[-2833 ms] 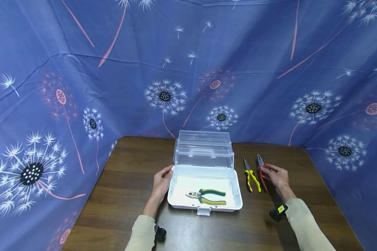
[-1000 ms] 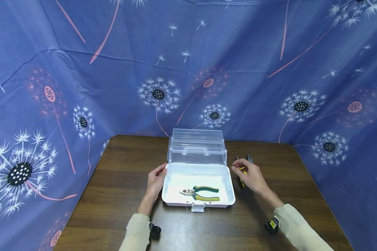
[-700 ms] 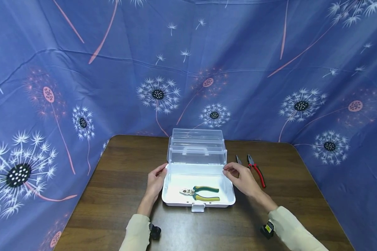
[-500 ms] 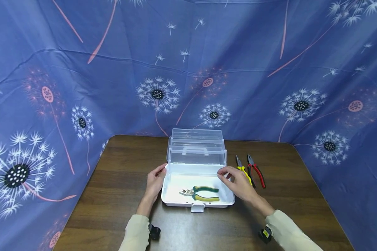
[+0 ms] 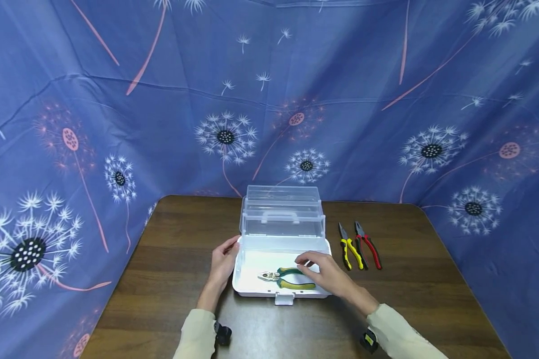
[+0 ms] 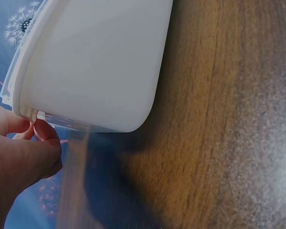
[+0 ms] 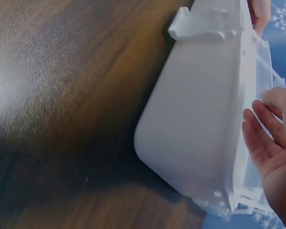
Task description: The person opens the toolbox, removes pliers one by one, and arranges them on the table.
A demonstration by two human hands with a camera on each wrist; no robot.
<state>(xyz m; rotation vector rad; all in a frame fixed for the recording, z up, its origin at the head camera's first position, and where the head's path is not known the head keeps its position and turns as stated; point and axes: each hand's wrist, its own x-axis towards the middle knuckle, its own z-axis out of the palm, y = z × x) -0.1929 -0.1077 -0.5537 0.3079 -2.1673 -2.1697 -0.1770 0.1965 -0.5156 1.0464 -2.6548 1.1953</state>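
Observation:
A white toolbox (image 5: 247, 288) with its clear lid raised stands on the table. In it lie combination pliers with green and yellow handles (image 5: 296, 286), partly covered by my right hand in the head view. My right hand (image 5: 323, 271) hovers over their handles, fingers loosely bent; the right wrist view has the fingers (image 7: 262, 129) holding nothing, beside the box's rim. My left hand (image 5: 223, 262) pinches the box's left rim, as the left wrist view also has it at the rim's corner. Right of the box lie yellow-and-black long-nose pliers (image 5: 353, 253) and red-and-black pliers (image 5: 372, 249).
The wooden table (image 5: 179, 239) ends at the back against a blue cloth (image 5: 170, 124) with dandelion prints. The clear lid (image 5: 283, 209) stands up behind the box, and a latch (image 5: 284, 299) sticks out at its front.
My right hand has left the red-and-black pliers, passed over the yellow-and-black ones and come in above the box, over the green-and-yellow pliers. My left hand has stayed at the rim.

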